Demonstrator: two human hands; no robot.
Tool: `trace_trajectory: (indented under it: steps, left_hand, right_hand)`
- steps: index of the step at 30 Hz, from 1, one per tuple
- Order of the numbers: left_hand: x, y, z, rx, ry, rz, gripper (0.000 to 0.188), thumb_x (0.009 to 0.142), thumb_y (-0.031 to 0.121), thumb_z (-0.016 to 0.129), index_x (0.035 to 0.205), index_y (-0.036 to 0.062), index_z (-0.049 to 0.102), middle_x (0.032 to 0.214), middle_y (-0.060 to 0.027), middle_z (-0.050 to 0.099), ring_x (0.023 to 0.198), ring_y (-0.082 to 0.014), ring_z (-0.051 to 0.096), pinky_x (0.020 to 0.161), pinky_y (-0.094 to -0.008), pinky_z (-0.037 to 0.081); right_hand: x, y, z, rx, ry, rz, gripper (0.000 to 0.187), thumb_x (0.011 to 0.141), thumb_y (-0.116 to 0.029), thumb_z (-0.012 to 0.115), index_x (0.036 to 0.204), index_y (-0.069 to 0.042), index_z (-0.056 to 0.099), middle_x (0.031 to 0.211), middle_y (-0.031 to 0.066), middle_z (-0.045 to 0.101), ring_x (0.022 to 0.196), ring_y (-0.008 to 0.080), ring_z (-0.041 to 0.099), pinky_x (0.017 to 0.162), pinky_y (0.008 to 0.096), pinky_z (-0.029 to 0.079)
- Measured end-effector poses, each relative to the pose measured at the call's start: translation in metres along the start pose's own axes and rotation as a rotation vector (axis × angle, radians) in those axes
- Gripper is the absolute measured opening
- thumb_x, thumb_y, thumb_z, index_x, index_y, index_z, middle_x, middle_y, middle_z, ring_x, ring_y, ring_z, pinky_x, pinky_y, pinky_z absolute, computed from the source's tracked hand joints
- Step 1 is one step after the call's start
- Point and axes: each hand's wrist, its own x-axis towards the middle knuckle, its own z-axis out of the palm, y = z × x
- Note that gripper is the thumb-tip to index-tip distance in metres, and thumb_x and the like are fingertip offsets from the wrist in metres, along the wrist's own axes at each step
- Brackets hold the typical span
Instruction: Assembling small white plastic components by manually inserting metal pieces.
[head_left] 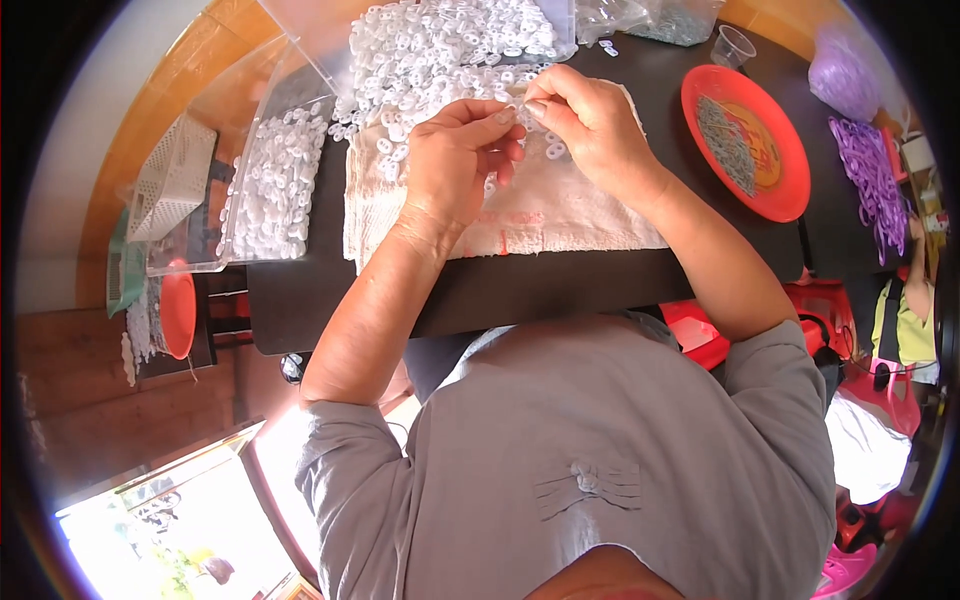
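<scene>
Over a pale cloth (590, 215) my two hands meet, fingertips nearly touching. My left hand (455, 150) is closed in a pinch, thumb against the index finger, the other fingers curled. My right hand (595, 125) also pinches, thumb and index finger together. Whatever sits between the fingertips is too small and covered to name. Just beyond them spreads a heap of small white oval plastic pieces with holes (440, 45). A few loose ones lie on the cloth, one white piece (555, 150) below my right fingers.
A clear bin of white pieces (275, 190) stands at the left. On the dark table (650, 75) to the right, a red plate (790, 190) holds thin grey metal pieces. Beyond are a clear cup (733, 47), purple strapping (868, 180) and a purple bag (845, 70). Another person (905, 320) is far right.
</scene>
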Motion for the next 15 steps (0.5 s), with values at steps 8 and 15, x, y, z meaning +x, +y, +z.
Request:
trace_trajectory:
  steps: [8, 15]
  left_hand:
    - [-0.004, -0.009, 0.002, -0.011, 0.065, 0.056, 0.009, 0.087, 0.001, 0.061, 0.093, -0.0049, 0.058, 0.078, -0.0128, 0.063, 0.058, -0.0169, 0.059, 0.045, -0.0269, 0.044]
    - [-0.012, -0.016, 0.010, -0.043, 0.145, 0.079, 0.005, 0.087, -0.001, 0.060, 0.089, -0.0041, 0.058, 0.074, -0.0114, 0.062, 0.054, -0.0142, 0.055, 0.041, -0.0258, 0.042]
  right_hand:
    - [-0.001, -0.001, 0.006, -0.040, -0.020, -0.016, 0.007, 0.083, 0.002, 0.054, 0.089, -0.001, 0.055, 0.076, 0.0129, 0.063, 0.067, 0.0274, 0.062, 0.062, 0.0359, 0.047]
    - [-0.009, -0.002, 0.022, 0.097, 0.022, 0.129, 0.007, 0.086, 0.002, 0.053, 0.089, -0.001, 0.058, 0.076, 0.0068, 0.062, 0.067, 0.0163, 0.059, 0.060, 0.0283, 0.047]
